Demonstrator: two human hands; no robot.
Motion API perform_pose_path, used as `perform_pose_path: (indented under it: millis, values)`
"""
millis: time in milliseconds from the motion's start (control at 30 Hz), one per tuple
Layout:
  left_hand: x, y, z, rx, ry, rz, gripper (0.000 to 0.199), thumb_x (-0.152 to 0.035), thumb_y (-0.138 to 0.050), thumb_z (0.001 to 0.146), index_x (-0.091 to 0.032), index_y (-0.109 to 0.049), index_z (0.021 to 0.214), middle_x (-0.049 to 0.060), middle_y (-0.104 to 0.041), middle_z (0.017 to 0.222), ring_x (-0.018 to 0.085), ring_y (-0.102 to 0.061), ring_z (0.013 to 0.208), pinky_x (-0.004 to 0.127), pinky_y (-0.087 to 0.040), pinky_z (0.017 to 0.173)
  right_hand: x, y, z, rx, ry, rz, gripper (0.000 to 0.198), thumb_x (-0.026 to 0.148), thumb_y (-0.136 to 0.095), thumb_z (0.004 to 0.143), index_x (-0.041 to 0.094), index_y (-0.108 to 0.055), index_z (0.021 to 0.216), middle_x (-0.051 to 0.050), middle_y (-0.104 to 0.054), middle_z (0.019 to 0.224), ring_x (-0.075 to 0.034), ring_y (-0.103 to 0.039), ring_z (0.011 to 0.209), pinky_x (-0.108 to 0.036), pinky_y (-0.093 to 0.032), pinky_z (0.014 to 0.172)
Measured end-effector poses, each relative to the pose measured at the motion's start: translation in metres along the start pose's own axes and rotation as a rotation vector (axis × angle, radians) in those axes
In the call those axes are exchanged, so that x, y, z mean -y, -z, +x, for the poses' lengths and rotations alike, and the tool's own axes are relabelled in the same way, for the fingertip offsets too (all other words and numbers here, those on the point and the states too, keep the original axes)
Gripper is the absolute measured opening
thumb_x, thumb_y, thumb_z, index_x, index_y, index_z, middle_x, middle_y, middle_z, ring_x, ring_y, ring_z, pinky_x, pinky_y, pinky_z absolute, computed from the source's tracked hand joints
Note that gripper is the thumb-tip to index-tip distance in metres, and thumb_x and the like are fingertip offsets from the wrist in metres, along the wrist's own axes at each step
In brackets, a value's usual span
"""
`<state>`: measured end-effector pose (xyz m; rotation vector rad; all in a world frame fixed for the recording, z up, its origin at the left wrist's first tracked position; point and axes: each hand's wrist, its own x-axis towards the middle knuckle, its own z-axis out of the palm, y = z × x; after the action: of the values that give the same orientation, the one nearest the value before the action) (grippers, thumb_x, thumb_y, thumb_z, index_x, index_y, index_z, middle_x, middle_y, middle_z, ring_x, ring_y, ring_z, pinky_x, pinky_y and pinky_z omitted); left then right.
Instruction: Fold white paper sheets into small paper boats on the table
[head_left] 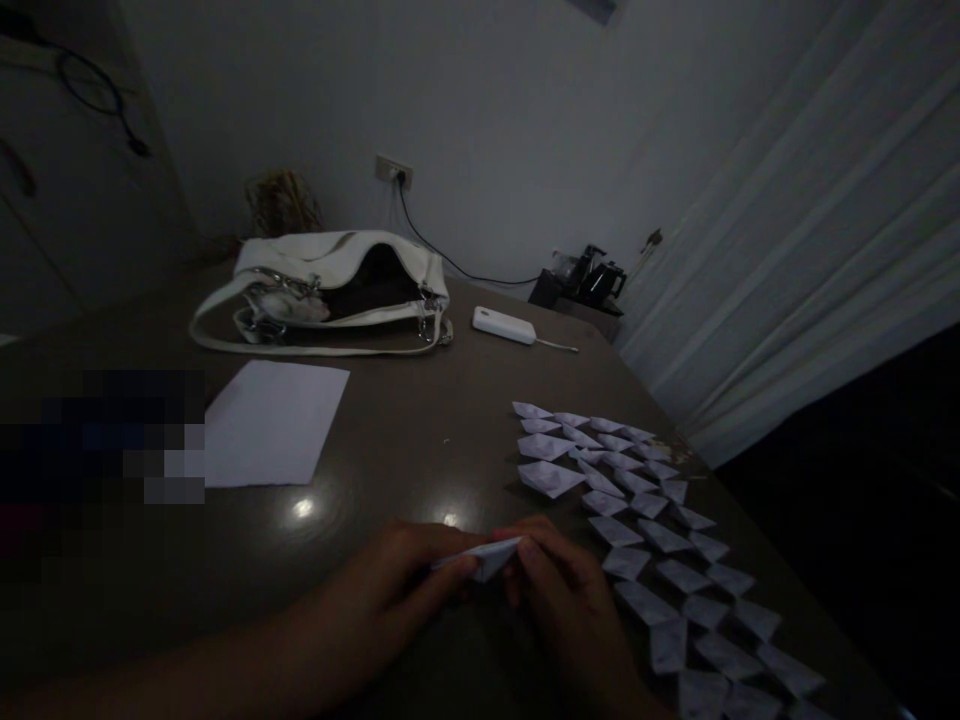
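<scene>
A small folded paper boat [491, 560] is held low over the near middle of the table. My left hand [405, 575] pinches its left end between thumb and fingers. On the other end, my right hand [559, 585] grips with thumb and fingertips. Right of my hands, several finished-looking white paper boats [551, 478] stand in close rows along the table's right side. A stack or sheet of white paper [274, 425] lies flat to the left, apart from both hands.
A white handbag [337, 290] with its top gaping sits at the back of the dark table [405, 430]. Right of it lies a white power bank [504, 325] with a short cable. A black kettle [602, 284] stands beyond the far edge, near a white curtain [757, 200].
</scene>
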<state>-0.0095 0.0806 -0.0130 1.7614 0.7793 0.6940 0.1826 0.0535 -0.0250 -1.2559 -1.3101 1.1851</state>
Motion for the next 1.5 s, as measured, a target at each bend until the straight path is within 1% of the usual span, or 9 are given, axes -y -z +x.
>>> perform_pose_path:
  millis: [167,267,367,600,867,1100,1300,1433,1500]
  values:
    - [-0.003,0.001,-0.001,-0.030,-0.005,-0.042,0.032,-0.039,-0.045,0.097,-0.028,-0.072,0.110,0.000,-0.074,0.099,0.018,-0.066,0.090,0.025,-0.050,0.083,0.001,-0.001,0.001,-0.029,-0.009,0.035,0.028,0.045,-0.064,0.084,0.018,-0.074,0.079,-0.001,-0.055,0.069,-0.013,-0.051,0.063,-0.024,-0.042,0.061]
    - [-0.003,0.001,-0.001,-0.023,-0.014,-0.053,0.032,-0.040,-0.045,0.097,-0.028,-0.071,0.112,0.000,-0.075,0.096,0.018,-0.067,0.085,0.024,-0.051,0.078,-0.004,-0.001,0.001,-0.096,-0.094,0.126,0.028,0.046,-0.067,0.082,0.019,-0.074,0.085,0.000,-0.054,0.064,-0.012,-0.050,0.060,-0.022,-0.040,0.056]
    - [-0.001,0.000,0.000,-0.029,-0.015,-0.044,0.031,-0.038,-0.045,0.098,-0.030,-0.070,0.115,0.000,-0.074,0.102,0.018,-0.066,0.093,0.025,-0.049,0.085,-0.010,0.000,0.001,-0.135,-0.165,0.218,0.030,0.048,-0.070,0.080,0.020,-0.074,0.089,0.001,-0.055,0.061,-0.011,-0.050,0.058,-0.021,-0.038,0.055]
    - [0.003,-0.001,0.001,-0.058,-0.009,0.005,0.032,-0.035,-0.044,0.097,-0.026,-0.071,0.113,0.002,-0.075,0.094,0.018,-0.067,0.085,0.025,-0.050,0.080,-0.011,0.000,0.002,-0.133,-0.155,0.244,0.026,0.046,-0.072,0.079,0.021,-0.075,0.087,0.001,-0.058,0.064,-0.011,-0.052,0.060,-0.020,-0.040,0.057]
    - [0.000,-0.003,-0.001,-0.075,-0.003,0.068,0.037,-0.038,-0.041,0.096,-0.021,-0.074,0.096,0.003,-0.073,0.081,0.016,-0.064,0.074,0.023,-0.048,0.069,-0.011,0.001,0.001,-0.078,-0.127,0.191,0.025,0.045,-0.067,0.083,0.022,-0.074,0.087,0.001,-0.056,0.064,-0.010,-0.051,0.060,-0.019,-0.039,0.056]
    - [0.003,-0.007,-0.004,-0.021,-0.062,0.196,0.038,-0.036,-0.042,0.093,-0.017,-0.071,0.078,0.003,-0.066,0.068,0.013,-0.057,0.062,0.022,-0.043,0.061,-0.004,0.000,0.000,0.128,0.032,0.015,0.023,0.039,-0.064,0.087,0.020,-0.075,0.081,0.000,-0.059,0.070,-0.009,-0.050,0.058,-0.020,-0.039,0.055]
    - [0.011,-0.009,-0.005,-0.040,-0.062,0.176,0.040,-0.039,-0.040,0.093,-0.017,-0.067,0.074,0.003,-0.064,0.067,0.014,-0.057,0.063,0.023,-0.042,0.061,-0.004,-0.002,-0.003,0.101,-0.056,0.049,0.023,0.042,-0.065,0.085,0.020,-0.073,0.086,0.001,-0.059,0.064,-0.010,-0.053,0.057,-0.019,-0.042,0.053]
    - [0.019,-0.011,-0.008,-0.131,-0.020,0.160,0.035,-0.043,-0.048,0.088,-0.016,-0.064,0.075,0.006,-0.066,0.076,0.016,-0.060,0.069,0.025,-0.045,0.064,-0.004,-0.002,-0.003,0.091,-0.083,0.036,0.030,0.047,-0.068,0.081,0.017,-0.069,0.077,0.002,-0.055,0.057,-0.010,-0.051,0.053,-0.019,-0.040,0.050]
    - [0.020,-0.011,-0.007,-0.112,0.009,0.165,0.034,-0.043,-0.048,0.088,-0.016,-0.065,0.077,0.006,-0.065,0.076,0.016,-0.059,0.071,0.025,-0.045,0.066,-0.004,-0.002,-0.003,0.079,-0.089,0.021,0.034,0.050,-0.068,0.080,0.017,-0.068,0.075,0.002,-0.054,0.056,-0.010,-0.050,0.052,-0.019,-0.040,0.049]
